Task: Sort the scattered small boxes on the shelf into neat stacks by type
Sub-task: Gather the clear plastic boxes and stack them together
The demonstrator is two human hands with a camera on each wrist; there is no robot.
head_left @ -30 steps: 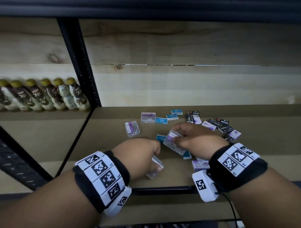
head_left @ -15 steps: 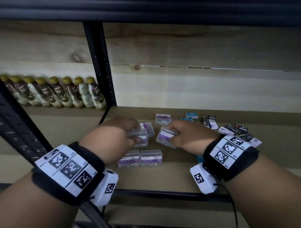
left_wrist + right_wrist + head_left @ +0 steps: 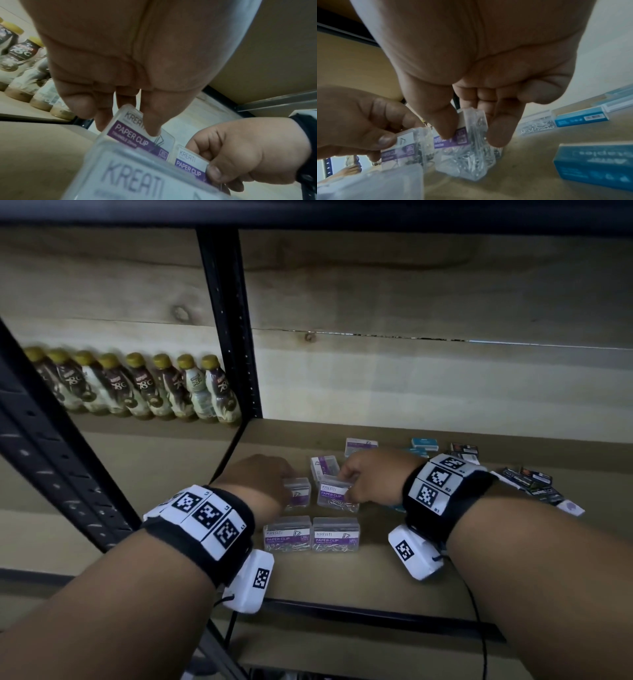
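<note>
Head view: on the shelf (image 3: pixel 376 580), left hand (image 3: pixel 260 477) and right hand (image 3: pixel 373 479) each pinch a clear paper-clip box (image 3: pixel 337 494) between thumb and fingers (image 3: pixel 500 134), behind two boxes set side by side (image 3: pixel 311 539).

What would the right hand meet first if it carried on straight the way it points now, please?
Probably the paper clip box that the left hand holds, just beyond the box in the right hand; the gap between the boxes is unclear.
</note>
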